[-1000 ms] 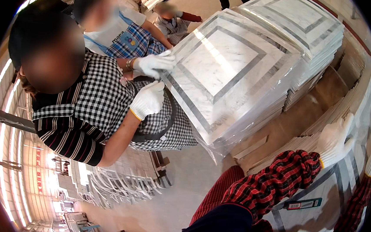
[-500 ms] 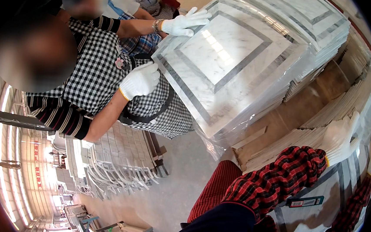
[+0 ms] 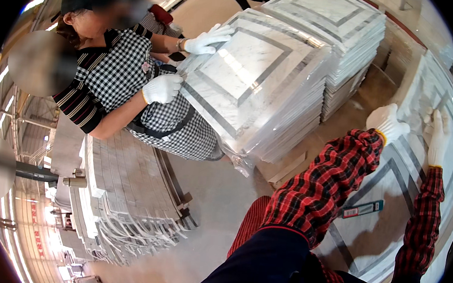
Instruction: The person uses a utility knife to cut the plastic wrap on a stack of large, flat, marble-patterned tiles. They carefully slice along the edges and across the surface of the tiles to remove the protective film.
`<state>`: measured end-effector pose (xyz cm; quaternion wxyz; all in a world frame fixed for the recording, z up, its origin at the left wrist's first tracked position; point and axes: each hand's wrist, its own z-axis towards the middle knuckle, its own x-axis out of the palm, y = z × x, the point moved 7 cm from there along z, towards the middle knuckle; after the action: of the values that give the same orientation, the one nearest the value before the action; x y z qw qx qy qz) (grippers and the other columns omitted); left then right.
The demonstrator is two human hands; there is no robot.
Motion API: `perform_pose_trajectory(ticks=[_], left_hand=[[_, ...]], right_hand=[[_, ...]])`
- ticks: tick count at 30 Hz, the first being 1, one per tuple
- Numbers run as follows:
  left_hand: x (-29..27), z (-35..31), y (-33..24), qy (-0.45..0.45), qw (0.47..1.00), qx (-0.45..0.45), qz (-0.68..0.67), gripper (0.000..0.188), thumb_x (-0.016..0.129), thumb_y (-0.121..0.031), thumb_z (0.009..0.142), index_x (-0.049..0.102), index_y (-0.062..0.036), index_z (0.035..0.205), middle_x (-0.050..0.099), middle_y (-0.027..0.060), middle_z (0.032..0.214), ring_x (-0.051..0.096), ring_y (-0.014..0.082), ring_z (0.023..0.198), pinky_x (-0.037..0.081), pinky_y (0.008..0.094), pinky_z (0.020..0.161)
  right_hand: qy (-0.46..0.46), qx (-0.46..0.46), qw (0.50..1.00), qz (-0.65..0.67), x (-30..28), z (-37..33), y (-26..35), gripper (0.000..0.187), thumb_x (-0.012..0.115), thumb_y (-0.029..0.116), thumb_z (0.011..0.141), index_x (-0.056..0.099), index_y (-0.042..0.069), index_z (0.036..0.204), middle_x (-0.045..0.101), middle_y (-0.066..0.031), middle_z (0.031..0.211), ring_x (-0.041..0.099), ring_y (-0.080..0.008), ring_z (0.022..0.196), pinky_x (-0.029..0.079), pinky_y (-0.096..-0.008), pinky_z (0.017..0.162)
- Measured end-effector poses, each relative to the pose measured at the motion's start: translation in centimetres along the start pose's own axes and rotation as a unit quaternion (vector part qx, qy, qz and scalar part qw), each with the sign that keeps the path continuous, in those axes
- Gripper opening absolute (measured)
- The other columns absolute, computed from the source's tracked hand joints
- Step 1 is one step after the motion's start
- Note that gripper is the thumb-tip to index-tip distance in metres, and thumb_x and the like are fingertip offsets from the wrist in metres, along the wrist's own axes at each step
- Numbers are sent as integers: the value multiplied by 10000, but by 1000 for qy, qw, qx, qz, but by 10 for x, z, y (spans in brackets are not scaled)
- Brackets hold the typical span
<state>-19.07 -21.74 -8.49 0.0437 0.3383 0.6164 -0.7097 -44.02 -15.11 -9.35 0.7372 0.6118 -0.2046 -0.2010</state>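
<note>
White knitted gloves cover both of my hands. My left hand (image 3: 387,124) is curled at the far edge of a stack of white marble tiles (image 3: 357,242) with grey border bands; whatever its fingers hold is hidden. Farther right, my right hand (image 3: 437,138) has its fingers stretched out, against wrinkled clear plastic film (image 3: 421,98) on the tiles. Between my forearms a narrow teal-and-black packet (image 3: 362,209) lies on the top tile.
A co-worker in a checked apron (image 3: 164,120) rests gloved hands on a neighbouring film-wrapped tile stack (image 3: 283,100). Another tile stack (image 3: 347,23) stands behind it. Strapped stacks of long pale panels (image 3: 122,186) stand at left, beyond the grey floor (image 3: 222,194).
My left hand has moved up and left, its fingers curling in. My right hand has moved up and left onto the film. The view has shifted, and the co-worker's head has turned.
</note>
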Motion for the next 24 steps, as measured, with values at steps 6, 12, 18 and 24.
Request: perform_pose_trajectory(ticks=[6,12,18,24], left_hand=[[-12,-60,2,19,999,17,32,522,759,-469,741,654,-5,956,692,255,900,673,440,889,512,508,811],[-35,-97,-4,17,997,72,8,434,757,-447,861,696,-79,1083,725,200,954,703,387,922,536,476,824],[-38,-105,24,53,994,-18,-95,502,731,-367,918,657,-62,1309,757,155,1137,718,272,1047,519,374,931],[-44,-133,18,-6,1000,-2,-25,776,737,-380,912,442,-35,1541,616,257,1411,631,348,1272,468,396,1056]], right_hand=[[38,49,993,96,28,-75,13,285,528,180,1083,560,-14,1290,658,-56,964,570,-97,744,497,-242,741],[176,2,983,51,14,-105,64,380,530,172,1063,562,-26,1386,666,-50,923,600,-110,773,486,-251,722],[218,126,967,20,15,-131,51,358,626,206,1008,618,23,1315,721,-26,1008,629,-80,829,483,-239,704],[191,141,958,-163,3,-156,58,169,539,202,983,632,68,1026,679,0,902,588,-56,759,445,-240,619]])
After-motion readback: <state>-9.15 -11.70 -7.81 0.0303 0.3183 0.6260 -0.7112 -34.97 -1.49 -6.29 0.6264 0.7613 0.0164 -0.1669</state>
